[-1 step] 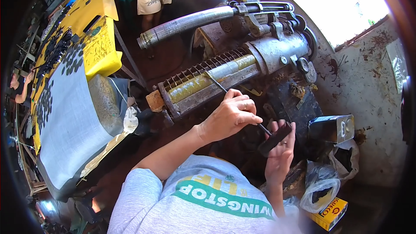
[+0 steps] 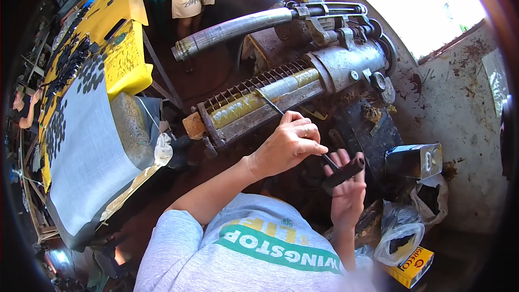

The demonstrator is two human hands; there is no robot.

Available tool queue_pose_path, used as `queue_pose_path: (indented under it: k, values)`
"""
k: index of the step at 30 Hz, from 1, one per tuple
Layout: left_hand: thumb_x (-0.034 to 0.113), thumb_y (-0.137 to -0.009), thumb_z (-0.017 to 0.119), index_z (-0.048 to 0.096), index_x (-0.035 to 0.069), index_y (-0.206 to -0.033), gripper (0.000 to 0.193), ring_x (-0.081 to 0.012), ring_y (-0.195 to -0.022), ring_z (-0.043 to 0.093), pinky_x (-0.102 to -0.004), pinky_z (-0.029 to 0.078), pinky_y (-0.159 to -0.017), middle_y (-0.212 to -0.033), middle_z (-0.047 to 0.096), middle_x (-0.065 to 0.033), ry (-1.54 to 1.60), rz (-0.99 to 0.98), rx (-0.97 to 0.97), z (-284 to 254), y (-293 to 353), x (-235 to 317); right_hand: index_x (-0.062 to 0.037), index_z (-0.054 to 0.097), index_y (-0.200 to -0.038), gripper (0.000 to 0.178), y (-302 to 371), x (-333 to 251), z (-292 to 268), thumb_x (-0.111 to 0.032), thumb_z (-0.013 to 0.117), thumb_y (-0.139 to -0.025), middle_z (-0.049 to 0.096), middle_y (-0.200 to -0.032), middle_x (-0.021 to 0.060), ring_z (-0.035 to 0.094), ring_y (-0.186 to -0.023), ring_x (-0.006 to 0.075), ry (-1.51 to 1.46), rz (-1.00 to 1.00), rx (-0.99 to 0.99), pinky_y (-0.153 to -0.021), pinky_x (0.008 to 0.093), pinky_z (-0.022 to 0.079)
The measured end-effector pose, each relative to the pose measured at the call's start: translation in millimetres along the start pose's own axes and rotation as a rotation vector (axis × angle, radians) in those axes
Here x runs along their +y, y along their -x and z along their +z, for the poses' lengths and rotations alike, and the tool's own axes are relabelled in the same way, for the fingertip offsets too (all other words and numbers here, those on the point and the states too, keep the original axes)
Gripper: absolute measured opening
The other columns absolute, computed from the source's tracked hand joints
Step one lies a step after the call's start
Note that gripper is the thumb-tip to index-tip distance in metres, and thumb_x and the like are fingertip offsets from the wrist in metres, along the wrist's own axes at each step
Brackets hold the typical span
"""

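Fingers point(image 2: 310, 130) of my left hand point(image 2: 286, 143) are pinching a thin dark rod point(image 2: 272, 106). On my right hand point(image 2: 348, 197) they're loosely spread behind a blurred dark block point(image 2: 344, 174) at the rod's near end; from the feed I can't tell how firmly they touch it. Far end of the rod sits over a yellowish cylinder point(image 2: 236, 111) on the machine, maybe touching. My read: the step is tool work on that cylinder, so the next move calls for a steady left pinch and a light right hand. Cylinder's streaked and looks greasy, rusty coil point(image 2: 238, 91) alongside. Left, yellow sheeting point(image 2: 116, 2) and grey cloth point(image 2: 89, 135) with black pieces point(image 2: 91, 78). Right, a metal can point(image 2: 413, 160) near a stained wall point(image 2: 446, 97), glaring window point(image 2: 411, 0) above.
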State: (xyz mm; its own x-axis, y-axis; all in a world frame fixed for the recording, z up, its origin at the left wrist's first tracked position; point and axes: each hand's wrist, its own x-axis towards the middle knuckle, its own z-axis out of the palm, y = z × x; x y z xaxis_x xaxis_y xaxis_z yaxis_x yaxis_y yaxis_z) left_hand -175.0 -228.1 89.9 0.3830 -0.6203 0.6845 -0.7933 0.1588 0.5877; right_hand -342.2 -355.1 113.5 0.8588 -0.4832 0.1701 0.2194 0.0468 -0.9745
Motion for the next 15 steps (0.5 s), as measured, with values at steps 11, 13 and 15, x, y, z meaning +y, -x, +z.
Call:
queue_pose_path:
  k: [11,13,15]
  values:
    - [0.023,-0.086,0.066,0.066,0.013,-0.111,0.027,-0.0177,-0.090,0.060,-0.0374,0.037,-0.092,-0.088,0.063,0.0001,-0.193,-0.001,-0.271,-18,-12,13,0.0054,0.069,-0.104,0.045,-16,-14,-14,-0.016,0.062,-0.065,0.058,-0.108,0.0202,0.054,-0.106,0.0290,0.272,-0.300,-0.216,-0.106,0.0470,0.036]
    - [0.021,-0.086,0.066,0.068,0.013,-0.108,0.023,-0.0179,-0.090,0.061,-0.0379,0.038,-0.093,-0.088,0.064,-0.0002,-0.147,-0.026,-0.303,-21,-12,14,0.0054,0.069,-0.103,0.049,-19,-14,-22,-0.023,0.061,-0.064,0.057,-0.109,0.0213,0.053,-0.108,0.0302,0.262,-0.332,-0.244,-0.108,0.0479,0.032]
    - [0.019,-0.086,0.067,0.069,0.013,-0.105,0.020,-0.0180,-0.091,0.061,-0.0383,0.038,-0.093,-0.088,0.065,-0.0004,-0.100,-0.051,-0.333,-21,-10,13,0.0045,0.069,-0.103,0.058,-17,-8,-23,-0.034,0.058,-0.061,0.053,-0.117,0.0233,0.048,-0.117,0.0327,0.157,-0.368,-0.141,-0.114,0.0480,0.020]
